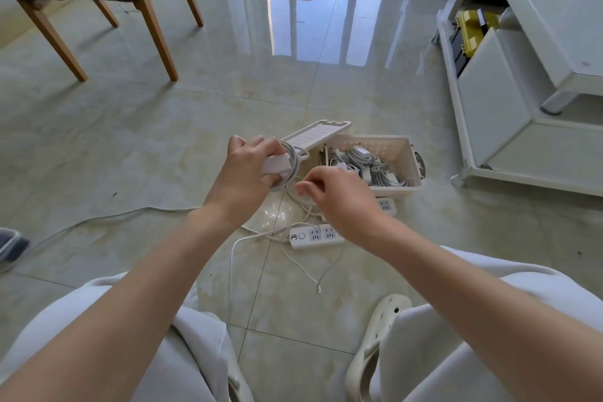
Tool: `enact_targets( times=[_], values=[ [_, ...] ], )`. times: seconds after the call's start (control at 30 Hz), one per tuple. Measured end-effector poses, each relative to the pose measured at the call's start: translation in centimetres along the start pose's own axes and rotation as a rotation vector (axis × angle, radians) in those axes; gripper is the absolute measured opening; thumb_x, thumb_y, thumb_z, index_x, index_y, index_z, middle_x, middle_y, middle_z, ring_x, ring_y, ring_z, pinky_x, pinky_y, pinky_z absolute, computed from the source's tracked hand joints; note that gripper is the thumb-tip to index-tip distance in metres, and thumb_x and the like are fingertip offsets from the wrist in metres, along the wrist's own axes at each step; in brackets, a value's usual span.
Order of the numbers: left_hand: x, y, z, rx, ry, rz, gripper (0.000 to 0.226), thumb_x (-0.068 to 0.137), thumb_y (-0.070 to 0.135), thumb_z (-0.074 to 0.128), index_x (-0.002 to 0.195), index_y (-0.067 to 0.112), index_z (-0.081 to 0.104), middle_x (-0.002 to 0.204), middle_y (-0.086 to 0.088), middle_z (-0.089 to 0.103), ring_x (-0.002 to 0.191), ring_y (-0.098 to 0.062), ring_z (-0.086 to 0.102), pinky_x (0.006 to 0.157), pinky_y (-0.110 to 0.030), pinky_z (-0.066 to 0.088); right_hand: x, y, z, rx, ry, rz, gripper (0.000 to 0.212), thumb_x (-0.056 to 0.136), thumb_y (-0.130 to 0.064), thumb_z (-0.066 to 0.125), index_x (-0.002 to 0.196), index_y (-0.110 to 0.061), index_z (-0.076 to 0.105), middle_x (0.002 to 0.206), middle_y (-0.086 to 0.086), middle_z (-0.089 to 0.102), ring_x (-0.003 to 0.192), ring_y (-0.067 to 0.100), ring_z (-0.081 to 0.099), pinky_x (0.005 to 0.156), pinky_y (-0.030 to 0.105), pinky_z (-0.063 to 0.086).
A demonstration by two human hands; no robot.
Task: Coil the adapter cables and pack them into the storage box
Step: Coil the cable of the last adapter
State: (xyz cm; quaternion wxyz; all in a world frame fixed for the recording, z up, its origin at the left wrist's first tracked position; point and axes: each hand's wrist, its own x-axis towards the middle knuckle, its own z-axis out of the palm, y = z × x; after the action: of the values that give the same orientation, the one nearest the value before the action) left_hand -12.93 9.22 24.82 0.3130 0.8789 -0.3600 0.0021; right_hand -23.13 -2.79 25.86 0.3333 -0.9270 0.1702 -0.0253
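Two bare hands work above a tiled floor (pixel 195 127), just in front of the box (pixel 408 153). The left hand (pixel 243 170) grips a white adapter (pixel 275 165), fingers curled round its block, with several turns of its cable (pixel 294 158) already looped beside the thumb. The right hand (pixel 336 196) is close to it, a little lower, fingers curled and pinching the free run of that cable, which drops from the coil toward the floor. The box stands open on the tiles, beyond the right hand, and holds a tangle of other white adapters and leads. Its lid (pixel 318 135) leans tilted against the box's left rim, just behind the left hand. Under the right wrist lies a white strip (pixel 315 235) with its sockets up; a second strip (pixel 387 206) shows partly, just beside the box's near wall. More white leads trail across the floor toward the person's knees, one ending near a pale slipper (pixel 386 316). A wooden chair (pixel 146 10) stands far left, a white cabinet (pixel 489 98) on the right.
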Motion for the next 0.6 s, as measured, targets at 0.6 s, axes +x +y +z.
enact_targets(
  times=[0.6],
  values=[
    [0.2,-1.3,-1.9,-0.127,-0.478,-0.030,0.025,0.081,0.007,0.067,0.097,0.026,0.066,0.089,0.017,0.063,0.076,-0.012,0.059,0.073,-0.021,0.049,1.4,0.4,-2.5,0.319,-0.251,0.067,0.004,0.095,-0.014,0.049,0.098,-0.015,0.050,0.083,-0.008,0.053,0.075,0.006,0.051,0.058,0.012,0.041]
  ],
)
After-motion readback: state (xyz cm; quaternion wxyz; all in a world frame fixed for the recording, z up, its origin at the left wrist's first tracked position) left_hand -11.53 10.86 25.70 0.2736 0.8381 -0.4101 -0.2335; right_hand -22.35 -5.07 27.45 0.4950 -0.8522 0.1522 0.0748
